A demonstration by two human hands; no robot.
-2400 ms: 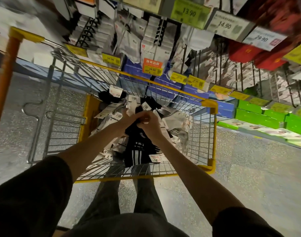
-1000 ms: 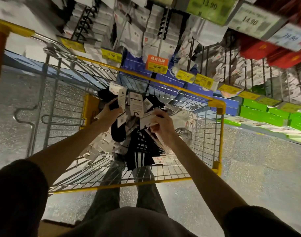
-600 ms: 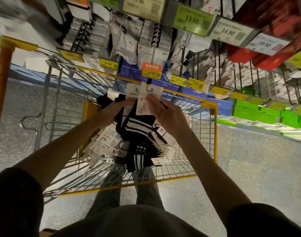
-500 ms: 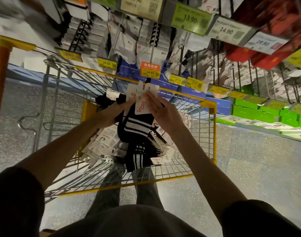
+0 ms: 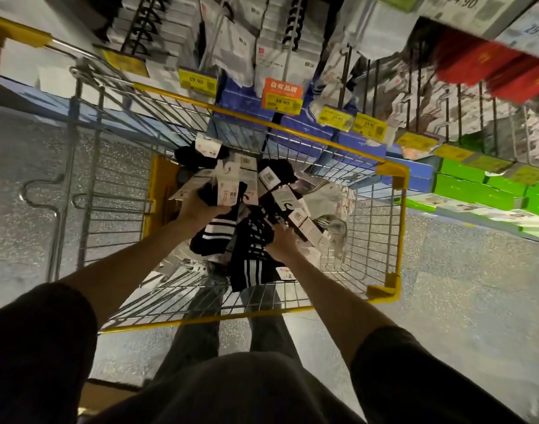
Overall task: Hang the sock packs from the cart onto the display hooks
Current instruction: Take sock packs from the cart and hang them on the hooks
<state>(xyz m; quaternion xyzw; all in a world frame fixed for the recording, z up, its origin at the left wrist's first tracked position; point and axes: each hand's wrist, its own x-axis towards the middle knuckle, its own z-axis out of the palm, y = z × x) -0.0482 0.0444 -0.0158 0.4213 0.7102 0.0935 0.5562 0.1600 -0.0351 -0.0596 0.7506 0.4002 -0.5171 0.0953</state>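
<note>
Left grip (image 5: 200,206) is curling round a bunch of sock packs (image 5: 218,231), black with white stripes, pinching them by their card headers over the cart (image 5: 395,179). Right grip (image 5: 282,240) is reaching into the pile (image 5: 304,223) of packs lying in the cart's basket, its fingertips buried among the socks, so whether it is clasping anything cannot be told. Beyond the cart's far rim, display hooks (image 5: 342,81) are carrying hanging packs.

Speckled grey floor (image 5: 460,286), dim light w/ pale glare patches. Shelving (image 5: 421,154) across top & rt carries yellow price tags (image 5: 335,118) plus one orange tag (image 5: 282,97). Blue boxes (image 5: 415,177) mid, green boxes (image 5: 464,186) rt.
</note>
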